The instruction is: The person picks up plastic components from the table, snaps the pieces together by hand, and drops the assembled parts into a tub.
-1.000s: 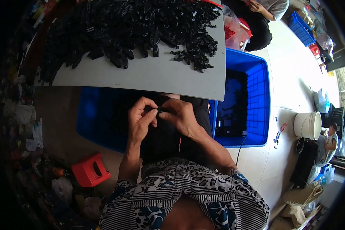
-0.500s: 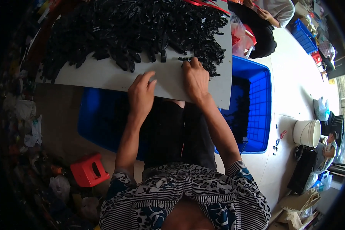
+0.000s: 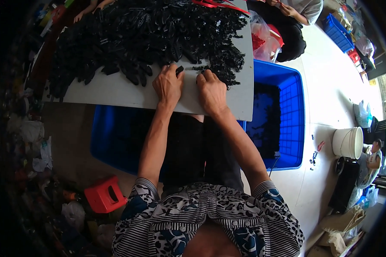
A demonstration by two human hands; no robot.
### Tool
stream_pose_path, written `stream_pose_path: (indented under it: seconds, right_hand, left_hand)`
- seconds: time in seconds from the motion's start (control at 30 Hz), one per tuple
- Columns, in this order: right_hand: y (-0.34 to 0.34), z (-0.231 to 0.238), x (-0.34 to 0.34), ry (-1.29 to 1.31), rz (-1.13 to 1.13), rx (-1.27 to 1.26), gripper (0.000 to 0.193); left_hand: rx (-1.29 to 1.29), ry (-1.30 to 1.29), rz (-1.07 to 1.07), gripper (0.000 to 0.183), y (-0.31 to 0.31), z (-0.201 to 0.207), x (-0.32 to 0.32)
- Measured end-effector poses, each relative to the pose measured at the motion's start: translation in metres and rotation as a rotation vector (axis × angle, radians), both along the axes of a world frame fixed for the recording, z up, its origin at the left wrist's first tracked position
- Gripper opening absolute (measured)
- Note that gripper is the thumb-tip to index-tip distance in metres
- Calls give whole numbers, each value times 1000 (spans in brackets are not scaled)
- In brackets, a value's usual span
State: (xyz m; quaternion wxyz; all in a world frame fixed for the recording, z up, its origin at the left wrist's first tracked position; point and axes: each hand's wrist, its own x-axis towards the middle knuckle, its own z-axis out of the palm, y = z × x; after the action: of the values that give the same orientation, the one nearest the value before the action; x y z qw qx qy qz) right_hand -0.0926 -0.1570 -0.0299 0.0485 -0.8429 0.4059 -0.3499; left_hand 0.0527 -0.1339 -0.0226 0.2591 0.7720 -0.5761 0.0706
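A large heap of black plastic pieces (image 3: 128, 38) covers the far part of the white tabletop (image 3: 128, 94). The heap's left and middle hold longer, clip-like pieces; smaller, curly-edged pieces (image 3: 229, 64) lie at its right. My left hand (image 3: 169, 88) is at the heap's near edge, closed on a short black plastic piece (image 3: 179, 70) between thumb and fingers. Just to its right, my right hand (image 3: 212, 92) rests low over the table with its fingers curled together, beside the small pieces. Whatever its fingertips hold is hidden.
Blue crates (image 3: 302, 111) stand below the table at right and left, with black pieces inside. A red stool (image 3: 105, 195) is at lower left, a white bucket (image 3: 347, 142) at right. Another person's hands (image 3: 285, 8) show at top right; another hand (image 3: 78, 17) appears at top left.
My left hand has moved up and right to the heap's edge and closed on a black piece. My right hand has shifted slightly left and down. The view has moved a little.
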Motion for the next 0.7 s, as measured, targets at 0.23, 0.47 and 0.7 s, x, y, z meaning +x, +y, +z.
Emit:
stream_pose_path:
  seconds: [0.23,0.47,0.7]
  right_hand:
    - [0,7,2,-22,50,9,10]
    - [1,-1,-4,-27,52,-23,8]
    - [4,1,0,41,71,-14,5]
  left_hand:
    - [-338,159,-113,21,30,3,0]
    - [-454,334,-171,28,32,-7,-5]
    - [-515,546,-107,24,64,-7,-3]
